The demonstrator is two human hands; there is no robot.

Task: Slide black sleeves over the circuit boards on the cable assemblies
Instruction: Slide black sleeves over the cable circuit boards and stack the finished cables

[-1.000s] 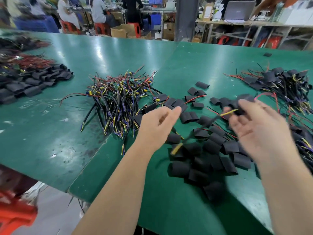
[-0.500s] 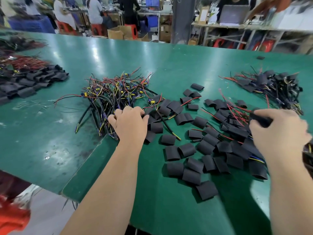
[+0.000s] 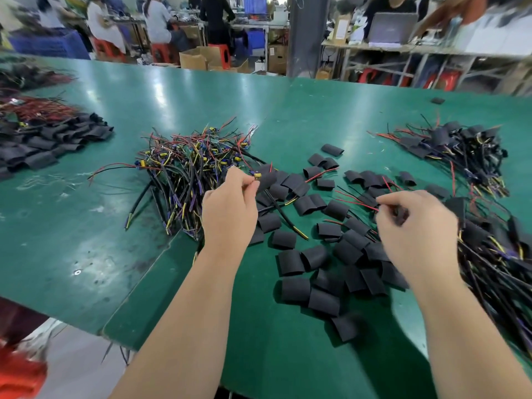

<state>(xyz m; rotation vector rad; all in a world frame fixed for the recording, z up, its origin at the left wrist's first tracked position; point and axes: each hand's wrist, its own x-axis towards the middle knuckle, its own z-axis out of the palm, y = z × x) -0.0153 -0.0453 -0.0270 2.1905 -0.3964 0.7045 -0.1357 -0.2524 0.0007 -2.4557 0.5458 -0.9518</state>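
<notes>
A tangle of bare cable assemblies [image 3: 190, 168] with red, yellow and purple wires lies left of centre on the green table [image 3: 86, 226]. Loose black sleeves [image 3: 311, 254] are scattered across the middle. My left hand [image 3: 230, 208] pinches the small yellow-tipped end of a cable assembly [image 3: 257, 176] at the tangle's right edge. My right hand [image 3: 414, 228] hovers over the sleeves, fingers curled round a black sleeve [image 3: 401, 216] with red wires beside it.
Sleeved assemblies are heaped at the far right [image 3: 460, 148] and along the right edge [image 3: 495, 254]. Another pile of black sleeves and wires [image 3: 49, 139] lies at the far left. The table's front edge runs close below my arms. People sit at benches behind.
My left hand has gone from resting on the tangle to pinching one assembly's end. My right hand has moved left from the right-hand heap to over the loose sleeves.
</notes>
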